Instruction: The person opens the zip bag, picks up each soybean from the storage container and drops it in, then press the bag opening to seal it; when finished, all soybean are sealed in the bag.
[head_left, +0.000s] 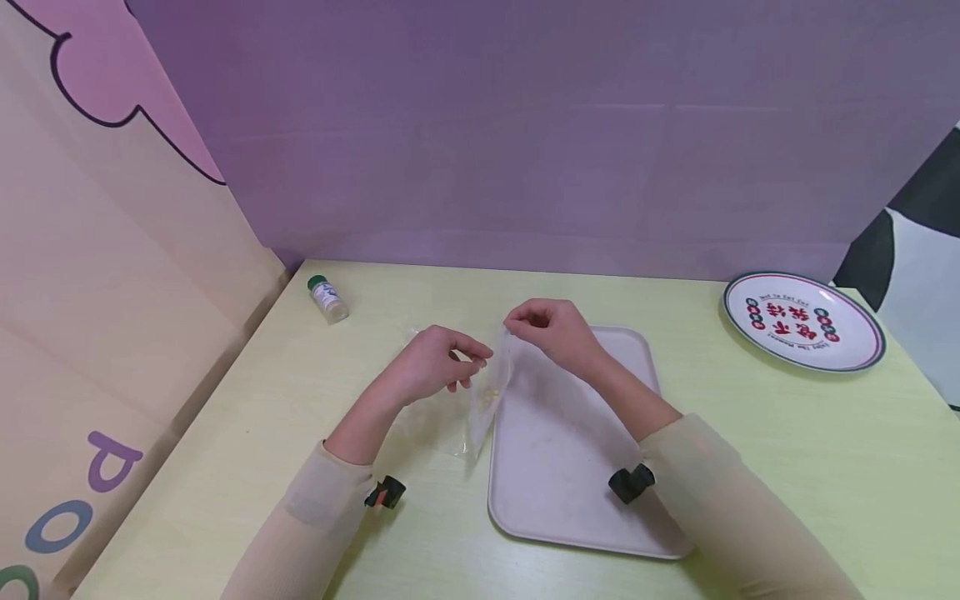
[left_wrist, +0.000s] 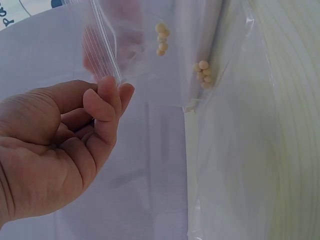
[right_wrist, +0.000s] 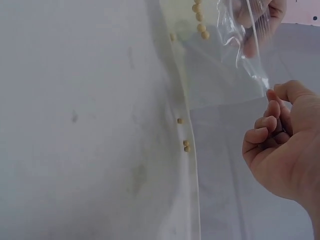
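A clear zip-lock bag (head_left: 487, 392) hangs between the two hands, over the left edge of a pale tray (head_left: 562, 467). At its zip edge, the left hand (head_left: 438, 362) pinches the plastic between thumb and fingertips. The right hand (head_left: 555, 333) pinches the other top corner, its remaining fingers curled. Round yellowish beans (left_wrist: 162, 40) show inside the bag in the left wrist view. A few loose beans (right_wrist: 186, 146) lie along the tray's rim in the right wrist view. More clear plastic (left_wrist: 235, 155) lies flat on the table beside the tray, under the left hand.
A small clear bottle (head_left: 328, 300) with a green cap lies on its side at the back left of the table. An oval plate (head_left: 806, 354) with red characters stands at the back right. A purple panel (head_left: 525, 150) rises behind the table.
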